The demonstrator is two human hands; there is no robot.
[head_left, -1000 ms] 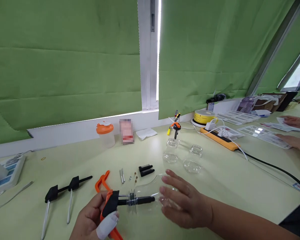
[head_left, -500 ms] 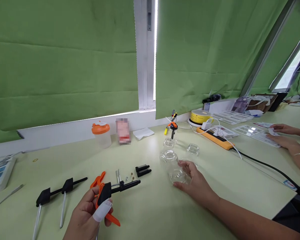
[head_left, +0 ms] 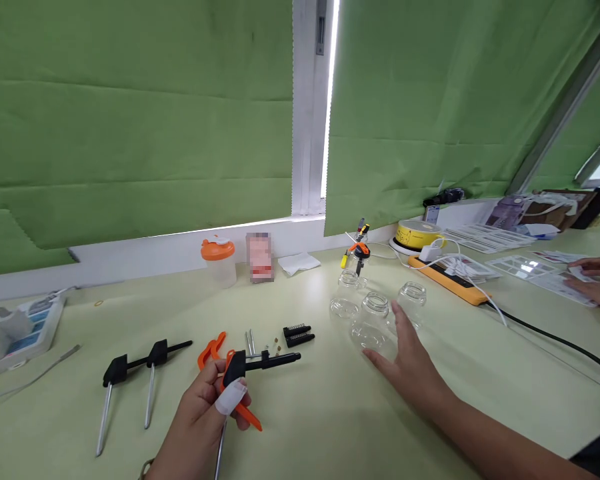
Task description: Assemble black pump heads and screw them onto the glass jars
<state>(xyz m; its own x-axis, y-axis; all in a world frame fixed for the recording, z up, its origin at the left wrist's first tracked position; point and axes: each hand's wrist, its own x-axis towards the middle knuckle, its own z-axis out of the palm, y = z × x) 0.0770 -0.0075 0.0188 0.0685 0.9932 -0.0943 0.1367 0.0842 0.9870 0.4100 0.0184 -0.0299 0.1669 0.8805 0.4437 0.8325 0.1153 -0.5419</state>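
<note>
My left hand (head_left: 207,400), a white wrap on its thumb, grips an orange-and-black tool (head_left: 236,368) with an orange handle, a black shaft and a thin metal rod hanging below. My right hand (head_left: 415,357) is open, thumb and fingers spread beside the nearest clear glass jar (head_left: 373,327); whether the fingertips touch it I cannot tell. Two more glass jars (head_left: 346,300) stand upright close behind it. Near my left hand lie a loose orange piece (head_left: 213,348), metal pins (head_left: 250,343), tiny brass bits (head_left: 277,348) and black parts with springs (head_left: 298,335).
Two black blocks (head_left: 157,353) with metal rods lie at left, near a white power strip (head_left: 45,330). An orange-lidded cup (head_left: 219,262) stands at the back. At right are an orange power strip (head_left: 447,280), cables, a yellow spool (head_left: 417,235) and another person's hands (head_left: 597,280).
My right hand has let go of the glass jar, which now stands upright by the others. My left hand still holds the tool. The view has turned slightly left.
</note>
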